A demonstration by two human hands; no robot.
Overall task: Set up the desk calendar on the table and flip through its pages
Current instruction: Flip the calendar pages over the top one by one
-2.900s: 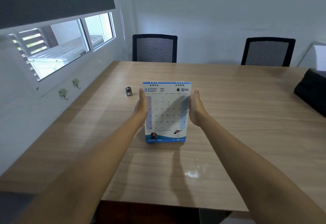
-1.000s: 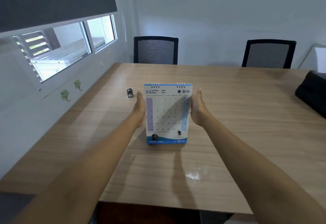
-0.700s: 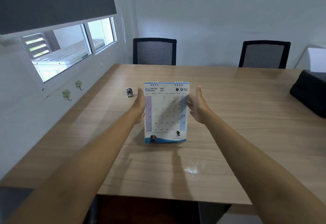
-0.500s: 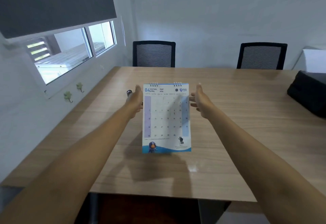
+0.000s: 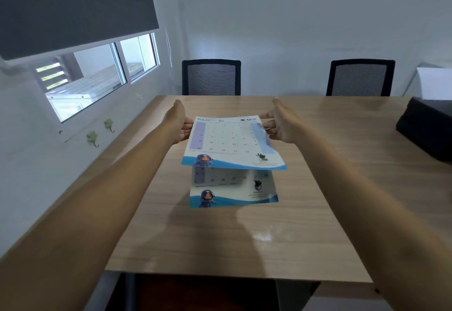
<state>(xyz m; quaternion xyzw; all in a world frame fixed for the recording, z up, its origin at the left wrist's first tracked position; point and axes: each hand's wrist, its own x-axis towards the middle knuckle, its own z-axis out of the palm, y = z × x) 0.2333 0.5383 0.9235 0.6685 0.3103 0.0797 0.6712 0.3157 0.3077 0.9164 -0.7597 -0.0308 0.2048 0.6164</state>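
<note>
White calendar page [image 5: 232, 143] between both hands [image 5: 177, 122]

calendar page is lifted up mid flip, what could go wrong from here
1. The April page is held only at its top corners by the left hand and right hand, near the spiral binding; a hard pull could tear it at the rings.
2. Neither hand appears to steady the calendar's base on the table, so the stand may tip or slide.
3. The page's free bottom edge sags and could crease going over.
</note>
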